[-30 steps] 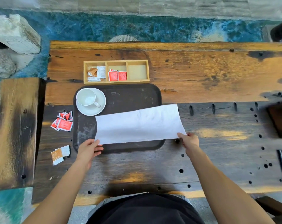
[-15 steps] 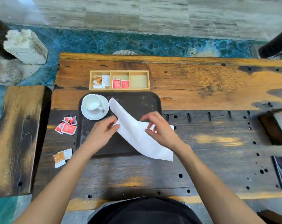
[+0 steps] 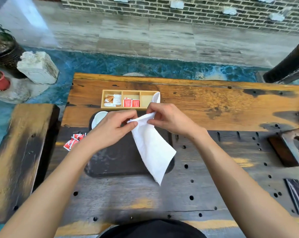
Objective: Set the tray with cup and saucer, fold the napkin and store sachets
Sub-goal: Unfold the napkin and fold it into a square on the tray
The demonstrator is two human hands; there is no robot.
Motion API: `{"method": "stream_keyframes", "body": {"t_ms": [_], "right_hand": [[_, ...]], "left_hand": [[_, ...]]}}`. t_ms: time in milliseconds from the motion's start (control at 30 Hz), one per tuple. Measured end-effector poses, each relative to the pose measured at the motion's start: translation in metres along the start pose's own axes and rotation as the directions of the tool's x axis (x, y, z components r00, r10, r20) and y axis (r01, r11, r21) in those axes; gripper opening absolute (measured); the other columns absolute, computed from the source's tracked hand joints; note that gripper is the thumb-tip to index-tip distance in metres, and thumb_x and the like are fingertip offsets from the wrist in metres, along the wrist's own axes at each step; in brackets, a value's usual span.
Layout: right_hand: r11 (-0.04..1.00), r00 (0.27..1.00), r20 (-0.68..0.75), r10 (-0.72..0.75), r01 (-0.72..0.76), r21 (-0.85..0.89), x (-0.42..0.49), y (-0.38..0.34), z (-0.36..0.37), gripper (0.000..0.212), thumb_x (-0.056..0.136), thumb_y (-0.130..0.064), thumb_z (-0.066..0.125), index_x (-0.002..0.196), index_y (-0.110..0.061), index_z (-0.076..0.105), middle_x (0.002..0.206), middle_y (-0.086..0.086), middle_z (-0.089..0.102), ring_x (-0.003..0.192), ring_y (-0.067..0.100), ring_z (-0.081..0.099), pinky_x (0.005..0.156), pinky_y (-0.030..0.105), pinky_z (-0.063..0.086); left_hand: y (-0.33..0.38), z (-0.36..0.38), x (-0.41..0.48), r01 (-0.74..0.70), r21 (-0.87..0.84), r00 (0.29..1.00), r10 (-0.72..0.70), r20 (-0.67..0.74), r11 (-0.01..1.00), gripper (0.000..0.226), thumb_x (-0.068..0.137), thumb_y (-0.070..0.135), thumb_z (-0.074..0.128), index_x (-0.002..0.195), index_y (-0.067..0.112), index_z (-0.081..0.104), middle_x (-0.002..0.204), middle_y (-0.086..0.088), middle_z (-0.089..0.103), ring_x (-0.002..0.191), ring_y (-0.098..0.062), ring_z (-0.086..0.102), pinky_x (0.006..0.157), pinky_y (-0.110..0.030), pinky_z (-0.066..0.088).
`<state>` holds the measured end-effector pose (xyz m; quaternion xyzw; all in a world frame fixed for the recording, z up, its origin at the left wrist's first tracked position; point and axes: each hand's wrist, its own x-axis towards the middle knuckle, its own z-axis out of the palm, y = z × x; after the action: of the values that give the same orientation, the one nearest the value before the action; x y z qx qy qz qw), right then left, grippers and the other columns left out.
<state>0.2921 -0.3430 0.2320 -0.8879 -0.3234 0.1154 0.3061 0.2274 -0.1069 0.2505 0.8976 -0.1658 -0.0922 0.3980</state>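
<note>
Wooden box (image 3: 146, 100), red sachets (image 3: 131, 102) in middle compartment

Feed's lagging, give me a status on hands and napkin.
Left hand and right hand both pinching the white napkin, lifted above the dark tray. Red sachets loose on the table. Nothing in the way.

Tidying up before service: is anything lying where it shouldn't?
Yes. Red sachets lie loose on the table left of the tray, not in the wooden box, whose right compartment looks empty.
</note>
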Motion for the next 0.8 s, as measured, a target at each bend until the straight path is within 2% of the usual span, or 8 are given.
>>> {"method": "stream_keyframes", "body": {"t_ms": [100,200,300,400,533,600,667,800], "right_hand": [[0.998,0.996,-0.069,0.057,-0.059,-0.025,-0.009,0.004,-0.019,0.016,0.091,-0.021,0.073,0.092,-0.014,0.058,0.076,0.001,0.068,0.072,0.024,0.063,0.070,0.048,0.053],[0.997,0.987,-0.151,0.055,-0.063,-0.046,-0.016,0.005,-0.039,0.016,0.091,-0.021,0.076,0.092,-0.012,0.063,0.081,0.004,0.069,0.074,0.026,0.067,0.071,0.050,0.055],[0.997,0.972,-0.226,0.063,-0.070,-0.024,-0.021,0.008,-0.058,0.018,0.089,-0.021,0.079,0.091,-0.010,0.065,0.077,0.000,0.069,0.069,0.020,0.070,0.065,0.039,0.056],[0.991,0.953,-0.273,0.130,-0.116,0.066,-0.022,0.013,-0.071,0.018,0.088,-0.019,0.081,0.088,-0.011,0.065,0.062,-0.011,0.069,0.056,0.008,0.071,0.054,0.021,0.051],[0.962,0.917,-0.334,0.219,-0.146,0.230,-0.015,0.016,-0.083,0.015,0.091,-0.011,0.076,0.088,-0.011,0.062,0.080,0.000,0.077,0.059,0.020,0.075,0.051,0.029,0.057],[0.952,0.910,-0.342,0.235,-0.144,0.269,-0.009,0.015,-0.087,0.014,0.093,-0.008,0.074,0.089,-0.008,0.060,0.097,0.007,0.076,0.065,0.026,0.078,0.054,0.040,0.061],[0.954,0.909,-0.346,0.231,-0.143,0.263,-0.006,0.015,-0.090,0.013,0.093,-0.006,0.072,0.092,-0.003,0.060,0.089,0.006,0.073,0.065,0.024,0.078,0.057,0.048,0.062],[0.961,0.926,-0.308,0.219,-0.150,0.232,-0.003,0.016,-0.097,0.012,0.093,-0.006,0.073,0.097,0.000,0.063,0.075,0.011,0.072,0.064,0.012,0.073,0.064,0.045,0.056]], "left_hand": [[0.009,-0.015,0.002,-0.070,0.044,0.997,0.071,-0.009,0.997,0.015,0.100,0.018,0.059,0.086,0.014,0.055,0.078,-0.006,0.058,0.076,-0.028,0.052,0.073,-0.042,0.043],[0.014,-0.030,0.004,-0.138,0.098,0.989,0.143,-0.038,0.986,0.017,0.100,0.017,0.061,0.086,0.010,0.054,0.074,-0.005,0.055,0.071,-0.020,0.050,0.069,-0.034,0.040],[0.014,-0.047,0.010,-0.144,0.129,0.981,0.158,-0.109,0.981,0.014,0.099,0.021,0.064,0.087,0.019,0.057,0.073,0.006,0.057,0.068,-0.007,0.051,0.063,-0.023,0.039],[0.008,-0.060,0.020,-0.105,0.098,0.969,0.124,-0.216,0.990,0.009,0.095,0.020,0.070,0.089,0.018,0.064,0.077,0.001,0.066,0.074,-0.020,0.063,0.070,-0.034,0.050],[0.002,-0.066,0.038,-0.053,0.097,0.943,0.082,-0.322,0.994,0.010,0.091,0.022,0.074,0.087,0.017,0.066,0.080,-0.002,0.073,0.079,-0.022,0.069,0.073,-0.024,0.051],[0.001,-0.066,0.047,-0.037,0.036,0.948,0.047,-0.314,0.999,0.011,0.091,0.019,0.073,0.085,0.014,0.065,0.092,0.001,0.076,0.088,-0.018,0.072,0.077,-0.019,0.054],[-0.001,-0.065,0.056,-0.034,-0.071,0.963,0.013,-0.270,0.997,0.012,0.089,0.016,0.074,0.082,0.014,0.065,0.118,0.002,0.073,0.107,-0.018,0.071,0.094,-0.039,0.058],[-0.005,-0.062,0.069,0.016,-0.091,0.985,-0.031,-0.171,0.996,0.026,0.085,0.011,0.079,0.072,0.028,0.063,0.153,0.003,0.050,0.137,-0.021,0.054,0.119,-0.048,0.034]]}}
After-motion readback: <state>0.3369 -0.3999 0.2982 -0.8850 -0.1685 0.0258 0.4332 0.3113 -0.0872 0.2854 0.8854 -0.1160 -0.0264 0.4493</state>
